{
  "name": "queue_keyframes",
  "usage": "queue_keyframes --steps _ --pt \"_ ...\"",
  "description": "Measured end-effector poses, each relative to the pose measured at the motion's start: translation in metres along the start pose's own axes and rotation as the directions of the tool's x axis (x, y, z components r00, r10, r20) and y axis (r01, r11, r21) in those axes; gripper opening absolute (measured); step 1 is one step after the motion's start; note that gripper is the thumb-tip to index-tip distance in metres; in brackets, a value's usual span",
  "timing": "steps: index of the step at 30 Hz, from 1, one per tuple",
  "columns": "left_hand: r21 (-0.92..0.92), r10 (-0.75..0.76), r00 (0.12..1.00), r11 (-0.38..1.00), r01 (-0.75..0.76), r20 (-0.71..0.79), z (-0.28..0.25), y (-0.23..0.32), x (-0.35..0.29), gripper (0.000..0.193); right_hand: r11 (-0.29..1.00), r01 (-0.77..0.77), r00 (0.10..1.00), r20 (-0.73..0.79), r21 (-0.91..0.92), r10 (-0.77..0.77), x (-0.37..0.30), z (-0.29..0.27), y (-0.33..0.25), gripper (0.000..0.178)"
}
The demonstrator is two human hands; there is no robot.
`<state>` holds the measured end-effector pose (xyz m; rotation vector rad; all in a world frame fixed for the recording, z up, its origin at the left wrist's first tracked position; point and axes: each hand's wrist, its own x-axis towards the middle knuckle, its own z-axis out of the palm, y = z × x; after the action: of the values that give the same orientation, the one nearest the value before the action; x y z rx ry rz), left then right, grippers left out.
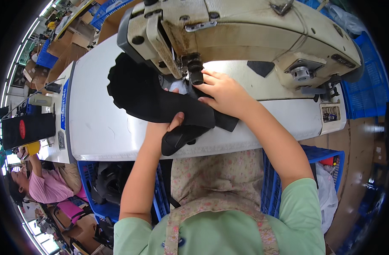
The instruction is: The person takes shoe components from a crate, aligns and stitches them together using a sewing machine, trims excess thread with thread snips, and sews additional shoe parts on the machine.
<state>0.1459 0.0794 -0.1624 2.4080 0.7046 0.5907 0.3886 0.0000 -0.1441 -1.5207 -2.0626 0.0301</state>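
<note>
A black fabric piece [135, 91] with a scalloped edge lies folded and curved under the head of a sewing machine [241, 36]. My left hand [174, 122] grips it from below, thumb on top; most of its fingers are hidden by the cloth, with fingertips showing near the needle area. Close to the dark presser part [195, 73], my right hand [226, 95] has its thumb and fingers closed at the cloth's edge. A rounded, darker end [174, 142] of the work hangs toward the table's front edge, below my left hand.
The white machine table [97, 123] carries a dark scrap [260, 68] behind my right hand. Blue crates [322, 155] flank my lap; the left one holds black items [111, 180]. At far left, a person in pink [50, 185] sits by another machine. Cardboard boxes [69, 59] stand behind.
</note>
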Motion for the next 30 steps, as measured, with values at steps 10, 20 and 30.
queue_keyframes --steps 10,20,30 --pt "0.048 0.038 0.999 0.998 -0.038 0.001 -0.014 0.007 0.004 0.043 1.000 -0.025 0.999 -0.024 -0.005 0.025 -0.003 0.001 0.000 0.041" --pt "0.065 0.029 0.995 0.998 -0.023 -0.094 -0.005 0.017 0.004 0.050 0.998 -0.056 0.998 -0.010 0.042 0.057 -0.004 -0.002 -0.001 0.038" --pt "-0.010 0.009 0.994 1.000 -0.010 -0.105 -0.004 0.026 0.001 0.052 0.994 -0.085 0.996 0.000 0.067 0.085 -0.004 -0.005 -0.003 0.035"
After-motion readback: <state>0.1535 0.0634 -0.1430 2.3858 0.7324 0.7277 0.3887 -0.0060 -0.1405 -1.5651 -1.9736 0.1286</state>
